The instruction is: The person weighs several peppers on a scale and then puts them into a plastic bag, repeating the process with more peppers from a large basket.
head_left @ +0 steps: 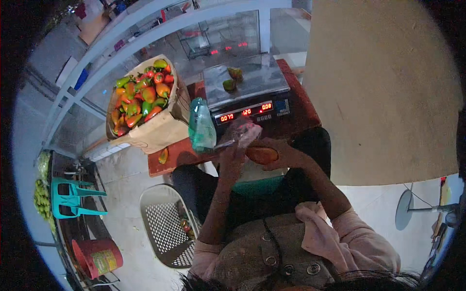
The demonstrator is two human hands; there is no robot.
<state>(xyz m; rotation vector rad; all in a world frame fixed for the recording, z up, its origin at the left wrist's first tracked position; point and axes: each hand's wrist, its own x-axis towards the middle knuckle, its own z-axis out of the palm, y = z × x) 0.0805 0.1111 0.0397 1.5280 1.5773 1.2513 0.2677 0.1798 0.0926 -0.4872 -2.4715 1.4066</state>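
Note:
In front of my body, my left hand (231, 159) is closed on a crumpled clear plastic bag (246, 133). My right hand (285, 154) has its fingers wrapped round an orange-red pepper (262, 155), close beside the bag. Just beyond both hands stands a digital scale (252, 92) with a metal plate and lit red digits. Two greenish peppers (235, 73) lie on its plate. Left of the scale is a translucent teal object (201, 127), a bottle or a bundle of bags; I cannot tell which.
A large paper sack (162, 131) full of red, orange and green peppers stands on the red-brown table (182, 157), with one loose pepper (163, 155) near it. On the floor are a white perforated basket (167, 220), a turquoise stool (73, 198) and a red bucket (99, 258). A tan panel (383, 97) rises at right.

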